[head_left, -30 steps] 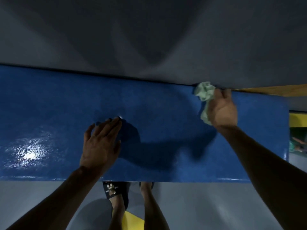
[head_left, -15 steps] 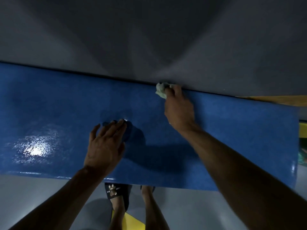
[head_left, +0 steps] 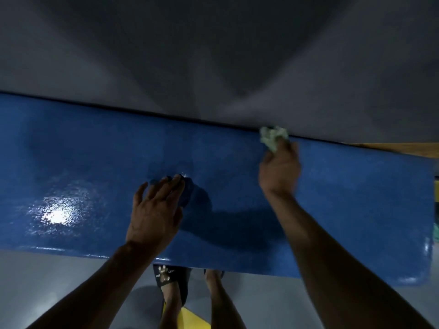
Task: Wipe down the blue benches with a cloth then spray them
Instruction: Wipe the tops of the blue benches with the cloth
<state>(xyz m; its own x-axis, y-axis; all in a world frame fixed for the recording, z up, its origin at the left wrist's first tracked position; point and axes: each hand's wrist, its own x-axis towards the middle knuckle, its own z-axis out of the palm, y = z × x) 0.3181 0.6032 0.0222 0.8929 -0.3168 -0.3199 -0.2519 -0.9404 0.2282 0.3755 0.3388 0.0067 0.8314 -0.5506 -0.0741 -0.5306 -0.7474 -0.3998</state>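
A long glossy blue bench (head_left: 99,167) runs across the view against a grey wall. My right hand (head_left: 279,172) is closed around a crumpled pale green cloth (head_left: 273,136), pressing it on the bench's far edge where it meets the wall, right of centre. My left hand (head_left: 154,210) lies flat on the bench top near the middle, fingers spread, holding nothing. A bright light reflection shines on the bench surface at the left.
The grey wall (head_left: 213,55) rises directly behind the bench. A wooden strip (head_left: 403,148) shows at the far right past the bench end. Below the front edge are the grey floor (head_left: 47,281), my feet in dark sandals (head_left: 171,279), and a yellow floor mark (head_left: 192,319).
My right hand with the cloth swept left along the back edge, then back to the right, and sits between those two spots. My left hand stayed planted.
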